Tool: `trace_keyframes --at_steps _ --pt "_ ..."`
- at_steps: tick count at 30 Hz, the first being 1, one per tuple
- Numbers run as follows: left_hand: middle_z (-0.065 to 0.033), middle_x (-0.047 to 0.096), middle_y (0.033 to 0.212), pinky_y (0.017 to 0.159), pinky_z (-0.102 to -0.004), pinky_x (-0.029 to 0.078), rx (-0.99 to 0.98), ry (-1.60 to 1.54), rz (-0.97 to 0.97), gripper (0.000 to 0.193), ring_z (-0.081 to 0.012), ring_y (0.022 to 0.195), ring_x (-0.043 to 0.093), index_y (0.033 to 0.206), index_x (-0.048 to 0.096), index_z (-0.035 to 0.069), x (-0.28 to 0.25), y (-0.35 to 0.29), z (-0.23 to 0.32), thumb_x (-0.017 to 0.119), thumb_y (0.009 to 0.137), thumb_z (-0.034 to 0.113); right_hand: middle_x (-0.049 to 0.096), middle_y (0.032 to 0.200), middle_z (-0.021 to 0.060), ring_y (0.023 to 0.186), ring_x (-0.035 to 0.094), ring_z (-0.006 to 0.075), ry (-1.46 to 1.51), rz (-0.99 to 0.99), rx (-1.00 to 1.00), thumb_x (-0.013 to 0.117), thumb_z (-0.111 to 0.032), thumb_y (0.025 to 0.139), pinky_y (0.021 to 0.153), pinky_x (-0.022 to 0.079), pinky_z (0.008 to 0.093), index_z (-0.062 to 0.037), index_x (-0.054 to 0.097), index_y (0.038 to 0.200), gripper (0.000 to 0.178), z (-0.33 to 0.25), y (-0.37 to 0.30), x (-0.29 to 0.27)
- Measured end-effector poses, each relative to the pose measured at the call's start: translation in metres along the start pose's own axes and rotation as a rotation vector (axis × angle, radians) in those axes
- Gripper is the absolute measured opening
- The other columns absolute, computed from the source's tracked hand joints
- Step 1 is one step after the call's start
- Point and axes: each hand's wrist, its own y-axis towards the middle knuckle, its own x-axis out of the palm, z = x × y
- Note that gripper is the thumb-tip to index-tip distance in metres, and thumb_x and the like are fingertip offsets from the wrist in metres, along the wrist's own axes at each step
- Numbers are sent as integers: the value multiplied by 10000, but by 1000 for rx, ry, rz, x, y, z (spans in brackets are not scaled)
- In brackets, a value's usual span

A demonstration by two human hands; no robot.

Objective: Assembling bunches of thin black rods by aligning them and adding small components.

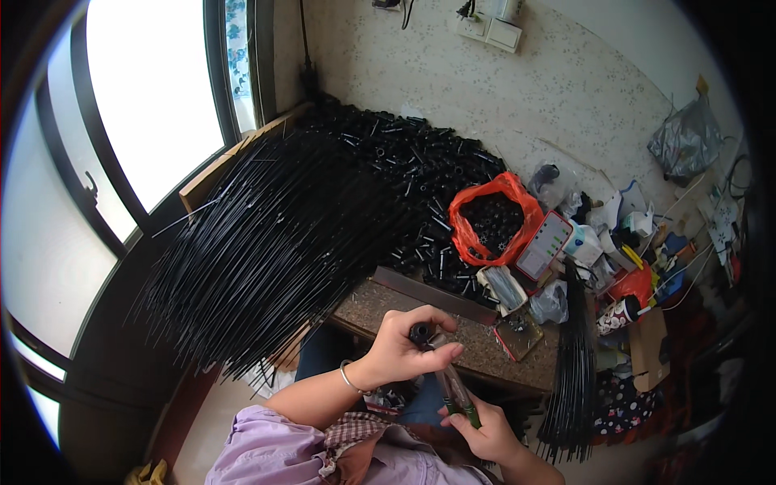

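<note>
Left hand (pixel 404 349) curled round black tube (pixel 420 331), right hand (pixel 490 436) wrapped round pliers (pixel 454 386) — brace tube firmly, before bench's (pixel 380 305) front edge.

White sockets (pixel 487 32) are mounted on the speckled wall (pixel 404 69); grey plastic bag (pixel 685 141) is hung at right; dark-framed window (pixel 149 97) is seen at left.

A short black tube (pixel 419 332) is held above the lap, slightly to the five-o'clock side of the view's six, its round open end facing up toward the viewer. Just beside it, pliers (pixel 461 394) slant away toward five o'clock, two pale metallic arms ending in dark green grips.
</note>
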Motion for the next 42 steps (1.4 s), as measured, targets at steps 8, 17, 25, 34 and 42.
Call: trace_keyframes --at_steps 8,17,25,34,42 --pt "48 471 564 463 -175 277 107 -73 180 329 -18 499 382 912 596 -23 4 -8 10 722 678 170 601 734 76 587 589 131 -310 130 -265 515 -78 861 577 484 271 8 400 1274 438 -1 9 16" --pt "58 469 615 496 -164 279 -39 -75 139 396 -11 550 382 1113 535 -31 0 -8 20 652 789 162 586 799 85 693 578 170 -256 116 -198 615 -119 808 638 465 283 -21 535 1156 370 12 32 -22" --pt "40 461 627 448 -170 247 -71 -89 177 422 -17 500 356 1038 534 -72 -8 -31 4 636 823 276 516 902 139 857 545 318 -905 374 119 608 -439 783 704 454 417 -6 553 913 455 125 65 -27" --pt "60 296 511 345 -180 182 235 -392 367 467 -14 385 235 1206 382 -35 -28 6 53 492 908 307 463 1147 111 1095 406 288 -857 383 -126 603 -421 791 904 356 412 -25 459 1200 587 135 56 -33" --pt "-82 562 991 712 -233 458 274 -480 526 580 -148 887 557 1265 378 -43 7 28 93 491 895 389 570 1101 158 975 586 286 -340 588 -371 657 -16 720 803 474 356 -100 460 1245 567 36 -3 -55"
